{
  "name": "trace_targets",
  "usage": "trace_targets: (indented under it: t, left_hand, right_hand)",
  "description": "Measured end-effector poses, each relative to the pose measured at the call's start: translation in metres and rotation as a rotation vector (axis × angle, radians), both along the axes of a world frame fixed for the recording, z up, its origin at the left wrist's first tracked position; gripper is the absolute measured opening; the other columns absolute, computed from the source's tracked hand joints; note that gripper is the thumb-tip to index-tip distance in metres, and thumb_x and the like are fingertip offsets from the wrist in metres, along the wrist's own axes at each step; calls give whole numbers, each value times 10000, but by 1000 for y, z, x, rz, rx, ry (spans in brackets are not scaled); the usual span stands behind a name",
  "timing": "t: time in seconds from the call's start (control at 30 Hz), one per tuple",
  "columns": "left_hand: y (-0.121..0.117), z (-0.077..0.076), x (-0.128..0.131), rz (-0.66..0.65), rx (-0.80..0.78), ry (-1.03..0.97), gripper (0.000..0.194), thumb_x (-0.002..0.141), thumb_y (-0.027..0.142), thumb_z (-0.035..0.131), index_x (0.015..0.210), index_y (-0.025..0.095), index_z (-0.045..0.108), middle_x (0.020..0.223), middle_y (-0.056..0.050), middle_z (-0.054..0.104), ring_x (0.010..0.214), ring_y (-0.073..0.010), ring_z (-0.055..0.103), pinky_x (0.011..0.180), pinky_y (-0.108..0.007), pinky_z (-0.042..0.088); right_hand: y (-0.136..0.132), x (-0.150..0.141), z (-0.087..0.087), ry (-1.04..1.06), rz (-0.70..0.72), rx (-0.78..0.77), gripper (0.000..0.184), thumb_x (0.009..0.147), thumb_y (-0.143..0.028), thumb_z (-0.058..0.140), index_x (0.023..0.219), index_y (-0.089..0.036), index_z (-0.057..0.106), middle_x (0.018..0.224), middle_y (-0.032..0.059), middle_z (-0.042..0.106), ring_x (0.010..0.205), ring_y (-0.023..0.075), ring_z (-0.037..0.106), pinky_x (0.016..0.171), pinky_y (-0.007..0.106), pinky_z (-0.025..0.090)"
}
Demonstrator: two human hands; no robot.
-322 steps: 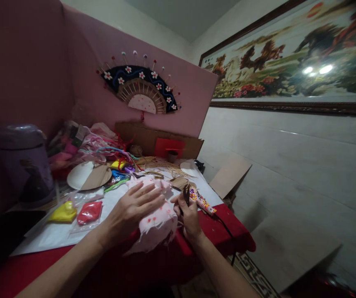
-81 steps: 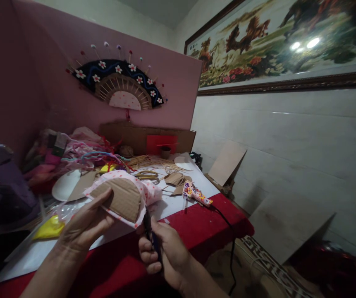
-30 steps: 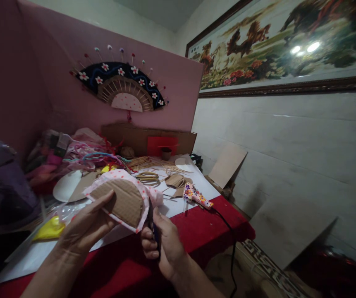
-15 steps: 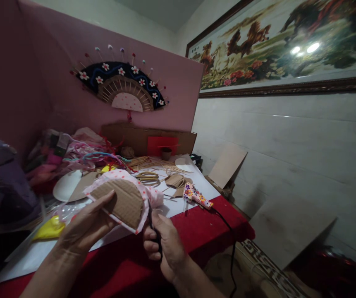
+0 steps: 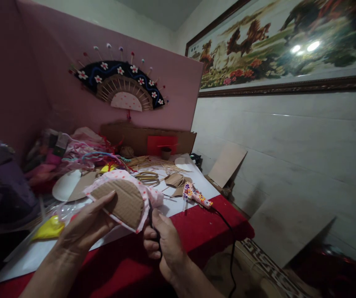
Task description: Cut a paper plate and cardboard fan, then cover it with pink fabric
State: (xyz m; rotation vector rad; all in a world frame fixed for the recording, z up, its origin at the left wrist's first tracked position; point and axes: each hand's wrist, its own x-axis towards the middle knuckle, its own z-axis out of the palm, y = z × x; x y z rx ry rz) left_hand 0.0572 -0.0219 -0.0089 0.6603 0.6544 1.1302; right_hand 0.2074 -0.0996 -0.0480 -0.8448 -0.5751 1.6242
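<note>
From the cardboard (image 5: 128, 205) in the left hand (image 5: 89, 223), the fan (image 5: 120, 80) was at 12 o'clock on the panel (image 5: 180, 82), the glue gun (image 5: 194, 193) at 3, mostly on the sheet (image 5: 196, 176), the tool (image 5: 151, 213) in the right hand (image 5: 166, 238) past 4, packet (image 5: 49, 228) at 8, flask (image 5: 4, 186) at 9.

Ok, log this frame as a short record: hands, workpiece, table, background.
left hand: grips cardboard piece, thumb on its face
right hand: closed on dark tool, kind unclear, upper end beside the cloth edge
workpiece: cardboard with pink-dotted cloth showing around its edge
table: flower-patterned gun-shaped tool straddling white sheet and red cloth; yellow packet at left
background: dark flowered fan on pink panel; framed horse picture at right
</note>
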Motion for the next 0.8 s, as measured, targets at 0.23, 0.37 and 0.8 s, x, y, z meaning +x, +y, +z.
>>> trace_targets:
  t: [0.23,0.37,0.8]
  left_hand:
    - [0,1,0,4,-4,17,402,820,14,494,1193,137,583,845,-102,739,735,-234,718,680,-363,602]
    - [0,1,-1,-4,-29,8,438,804,4,515,1214,145,573,891,-105,738,754,-232,718,714,-356,594]
    - [-1,2,-1,-21,-42,32,434,809,17,518,1227,123,563,903,-130,739,811,-276,712,704,-392,596]
  right_hand:
    - [0,1,-2,74,22,-22,504,685,-610,656,775,-213,359,561,-102,387,360,1,257,347,132,95]
    - [-2,3,3,87,96,-74,410,792,-576,564,796,-222,355,554,-99,379,348,7,236,350,134,81]
    - [7,15,4,235,312,-43,374,901,-494,437,724,-164,424,585,-69,374,375,10,275,359,137,126]
